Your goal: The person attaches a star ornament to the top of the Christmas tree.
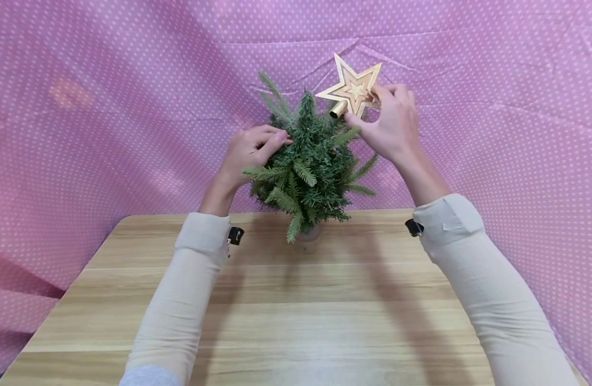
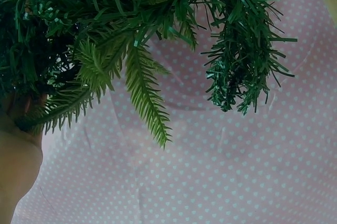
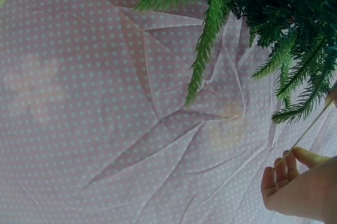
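A small artificial Christmas tree (image 1: 320,161) with green needles stands upright near the table's far edge. My left hand (image 1: 254,150) grips it on the upper left, fingers partly lost in the foliage. In the left wrist view the same hand (image 2: 18,155) shows at the left edge, against the needles. My right hand (image 1: 394,120) holds a gold star tree topper (image 1: 356,88) by its right side, thumb near the bottom. The star's short tube socket (image 1: 339,109) points down and left, just right of the treetop (image 1: 306,104). The right wrist view shows the star edge-on as a thin line.
The wooden table (image 1: 296,311) spreads out in front, with the tree's pale base (image 1: 309,234) close to its back edge. A pink cloth (image 1: 146,96) with light dots hangs behind and at both sides. Longer light-green sprigs (image 1: 363,169) stick out from the tree.
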`<state>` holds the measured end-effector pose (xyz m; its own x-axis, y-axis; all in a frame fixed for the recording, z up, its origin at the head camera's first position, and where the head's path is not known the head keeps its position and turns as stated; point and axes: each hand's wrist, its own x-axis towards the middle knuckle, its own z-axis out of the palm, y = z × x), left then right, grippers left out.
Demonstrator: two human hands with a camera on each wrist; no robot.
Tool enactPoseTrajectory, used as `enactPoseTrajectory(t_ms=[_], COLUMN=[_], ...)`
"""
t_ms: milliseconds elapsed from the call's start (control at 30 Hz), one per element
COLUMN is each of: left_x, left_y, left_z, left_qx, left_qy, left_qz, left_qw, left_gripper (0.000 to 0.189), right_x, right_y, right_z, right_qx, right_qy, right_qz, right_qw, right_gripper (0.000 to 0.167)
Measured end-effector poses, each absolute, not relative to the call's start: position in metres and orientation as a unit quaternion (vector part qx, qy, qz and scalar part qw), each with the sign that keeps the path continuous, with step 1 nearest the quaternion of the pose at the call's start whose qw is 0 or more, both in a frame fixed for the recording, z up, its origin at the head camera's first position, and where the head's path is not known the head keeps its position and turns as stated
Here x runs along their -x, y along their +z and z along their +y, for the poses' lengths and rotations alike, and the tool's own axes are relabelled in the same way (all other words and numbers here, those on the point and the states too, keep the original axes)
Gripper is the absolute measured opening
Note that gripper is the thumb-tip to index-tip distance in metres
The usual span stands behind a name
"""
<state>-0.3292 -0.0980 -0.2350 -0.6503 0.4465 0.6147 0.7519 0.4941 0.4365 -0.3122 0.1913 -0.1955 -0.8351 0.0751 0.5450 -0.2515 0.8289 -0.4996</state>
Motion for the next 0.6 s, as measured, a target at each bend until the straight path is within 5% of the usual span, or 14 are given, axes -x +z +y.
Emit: enactPoseTrajectory(t_ms=[600], left_x=[0.332], left_y=[-0.238], left_z=[-0.097], left_qx=[0.366], left_qy=[-0.352], left_qz=[-0.829], left_qw=[0.234], left_gripper=[0.039], right_x=[0.318], right_y=[-0.181], right_z=[0.169], right_qx=[-0.045], right_qy=[0.284], right_qz=[-0.911], right_qw=[0.297], right_gripper=[0.078])
